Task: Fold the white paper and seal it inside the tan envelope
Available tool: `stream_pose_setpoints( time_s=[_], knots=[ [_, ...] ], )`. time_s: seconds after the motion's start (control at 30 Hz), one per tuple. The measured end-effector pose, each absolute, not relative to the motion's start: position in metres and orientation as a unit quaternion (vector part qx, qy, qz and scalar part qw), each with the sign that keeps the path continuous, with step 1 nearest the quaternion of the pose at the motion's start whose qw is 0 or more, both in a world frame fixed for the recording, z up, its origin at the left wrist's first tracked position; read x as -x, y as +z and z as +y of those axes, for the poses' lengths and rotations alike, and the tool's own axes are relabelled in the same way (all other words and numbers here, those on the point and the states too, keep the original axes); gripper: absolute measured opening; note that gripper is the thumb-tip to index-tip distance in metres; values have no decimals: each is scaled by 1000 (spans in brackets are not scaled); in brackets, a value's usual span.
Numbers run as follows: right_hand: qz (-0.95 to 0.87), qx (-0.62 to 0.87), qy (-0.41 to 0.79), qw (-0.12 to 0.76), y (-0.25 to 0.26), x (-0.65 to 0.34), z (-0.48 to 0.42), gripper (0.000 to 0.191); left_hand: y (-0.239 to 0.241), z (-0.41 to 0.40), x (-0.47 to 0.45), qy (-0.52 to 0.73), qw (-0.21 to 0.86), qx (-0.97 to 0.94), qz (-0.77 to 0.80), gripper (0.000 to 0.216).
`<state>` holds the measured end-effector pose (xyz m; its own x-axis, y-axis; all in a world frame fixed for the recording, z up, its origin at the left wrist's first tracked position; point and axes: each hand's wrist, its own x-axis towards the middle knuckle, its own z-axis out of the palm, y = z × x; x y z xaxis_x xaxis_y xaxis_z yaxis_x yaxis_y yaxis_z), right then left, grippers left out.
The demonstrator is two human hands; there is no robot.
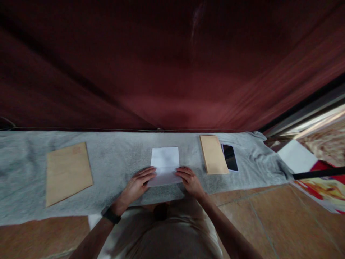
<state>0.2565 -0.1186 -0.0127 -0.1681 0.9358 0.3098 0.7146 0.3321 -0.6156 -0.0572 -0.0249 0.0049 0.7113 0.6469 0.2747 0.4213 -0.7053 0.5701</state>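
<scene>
A white sheet of paper (165,157) lies on the grey cloth in front of me, with a crease across it and its near part raised toward me. My left hand (138,184) grips the left edge near the crease, fingers on top and thumb lower down. On the opposite edge my right hand (190,181) holds the sheet the same way, its thumb hidden. To the right of that hand lie a stack of brown envelopes (214,155) and, beside it, a dark-screened phone (230,157). A larger brown envelope (68,172) lies flat far to the left.
The grey cloth (115,151) runs along a dark red upright surface (172,90) at the back. Orange floor tiles (253,216) show along the near side. At far right are a white sheet (296,156) and a colourful printed item (327,190) behind a dark bar.
</scene>
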Motion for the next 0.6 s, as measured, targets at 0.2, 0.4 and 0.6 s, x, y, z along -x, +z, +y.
stream_pose_setpoints(
  time_s=[0.2,0.4,0.6],
  knots=[
    [-706,594,173,344,-6,-253,-113,27,5,-20,53,299,275,-840,360,23],
    [-662,664,129,323,-6,-245,-104,22,3,-18,38,320,319,-748,486,39],
    [-624,686,135,349,-3,-238,-97,23,3,-14,26,355,344,-686,533,41]
  ],
)
